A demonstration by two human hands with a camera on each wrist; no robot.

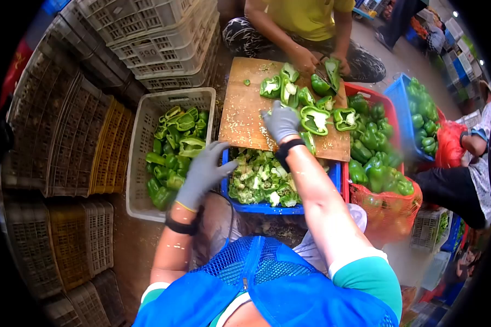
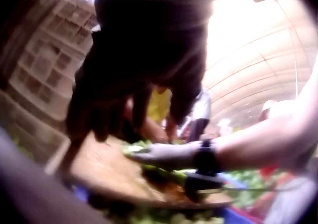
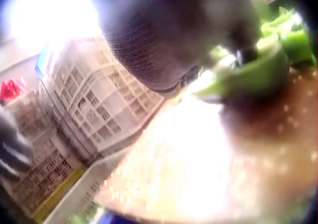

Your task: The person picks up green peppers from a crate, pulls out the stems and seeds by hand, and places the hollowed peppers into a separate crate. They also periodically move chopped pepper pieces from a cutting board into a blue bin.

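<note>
My gloved left hand (image 1: 202, 171) is held with fingers spread between the grey crate of cut green peppers (image 1: 133, 163) and the blue crate of pepper scraps (image 1: 264, 209), holding nothing; it looms dark in the left wrist view (image 2: 144, 60). On the wooden board (image 1: 245, 120), my gloved right hand (image 1: 282, 122) reaches to a halved pepper (image 1: 289, 94). The right wrist view has its fingers (image 3: 243, 40) hooked at the rim of a pepper half (image 3: 248, 80); their tips are partly hidden. More halves (image 1: 315, 120) lie to the right of this hand.
Across the board, another person's hands (image 1: 308, 61) hold a knife and a pepper. Whole peppers fill a red crate (image 1: 395, 117) and a blue crate (image 1: 401, 101) on the right. Stacked crates (image 1: 158, 52) stand at the left and back. Someone else sits at far right.
</note>
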